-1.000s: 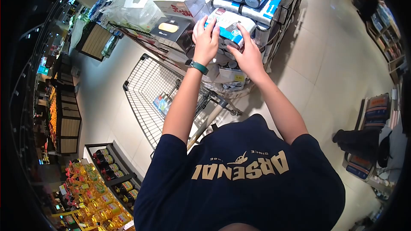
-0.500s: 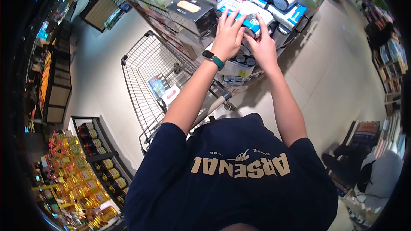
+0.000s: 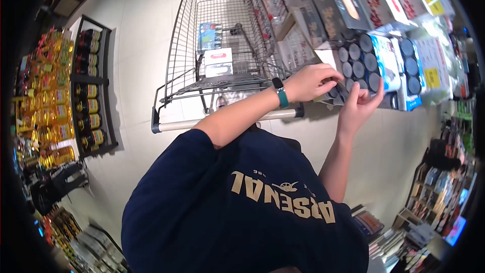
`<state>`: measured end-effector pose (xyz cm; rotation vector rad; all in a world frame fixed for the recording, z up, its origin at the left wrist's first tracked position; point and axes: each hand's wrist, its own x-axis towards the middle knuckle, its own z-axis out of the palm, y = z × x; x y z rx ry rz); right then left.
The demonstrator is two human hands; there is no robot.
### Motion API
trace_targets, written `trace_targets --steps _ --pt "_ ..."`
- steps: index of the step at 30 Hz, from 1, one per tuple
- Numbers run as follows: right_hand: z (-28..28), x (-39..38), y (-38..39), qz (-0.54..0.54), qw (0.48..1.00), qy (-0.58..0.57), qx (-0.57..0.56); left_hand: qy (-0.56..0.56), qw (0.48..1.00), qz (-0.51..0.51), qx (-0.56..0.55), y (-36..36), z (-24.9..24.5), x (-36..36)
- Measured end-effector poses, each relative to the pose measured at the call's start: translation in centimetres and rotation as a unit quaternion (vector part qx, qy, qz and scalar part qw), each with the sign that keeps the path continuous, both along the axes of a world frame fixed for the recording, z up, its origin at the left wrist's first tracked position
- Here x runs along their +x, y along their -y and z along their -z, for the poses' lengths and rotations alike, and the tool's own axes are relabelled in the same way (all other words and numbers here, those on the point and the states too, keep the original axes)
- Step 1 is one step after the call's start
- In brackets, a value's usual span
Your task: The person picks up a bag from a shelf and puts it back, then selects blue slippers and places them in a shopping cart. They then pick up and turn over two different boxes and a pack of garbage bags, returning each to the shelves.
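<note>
My left hand [image 3: 314, 82], with a dark watch on a green strap at its wrist, is at the near edge of the display. Its fingers are curled, and whatever they hold is hidden. Close on its right is my right hand [image 3: 359, 107], index finger raised and thumb apart, with no object visible in it. Just beyond both hands lies a shrink-wrapped pack of cans [image 3: 358, 60] with dark grey lids and a blue-and-white side. A second blue-and-white can pack [image 3: 411, 65] stands to its right. Between my hands shows a dark, thin edge that I cannot identify.
A wire shopping cart [image 3: 227, 124] stands ahead on the left, holding a blue pack [image 3: 207, 37] and a white box [image 3: 218, 56]. Boxes [image 3: 374, 2] line the display's back. Oil bottles [image 3: 55, 101] and dark bottles [image 3: 90, 106] stand on the left.
My view has swung left, so the cart and display sit further right. My hands have come off the top of the can pack to its near side, and my left fingers have curled.
</note>
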<state>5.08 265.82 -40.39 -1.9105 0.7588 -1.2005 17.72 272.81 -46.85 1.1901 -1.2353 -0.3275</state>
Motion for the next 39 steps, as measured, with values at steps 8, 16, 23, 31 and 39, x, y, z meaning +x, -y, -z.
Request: trace_targets --steps 8,16,23,31,39 --pt "7.1 11.6 -4.8 -0.29 0.906 -0.306 0.043 -0.065 0.965 -0.092 0.235 -10.5 6.4 10.2" --pt "19.1 24.4 -6.3 -0.396 0.758 -0.511 0.09 -0.071 0.883 -0.134 0.445 -18.3 20.8 24.0" --pt "40.0 30.0 -3.0 -0.363 0.664 -0.632 0.166 -0.285 0.684 -0.185 0.645 -15.8 39.8 25.4" --pt "53.0 28.5 -2.6 -0.258 0.582 -0.731 0.244 -0.324 0.613 -0.185 0.697 -16.2 48.5 21.3" --pt "52.1 29.7 -4.5 -0.294 0.55 -0.761 0.179 -0.351 0.596 -0.244 0.68 -15.7 49.3 21.1"
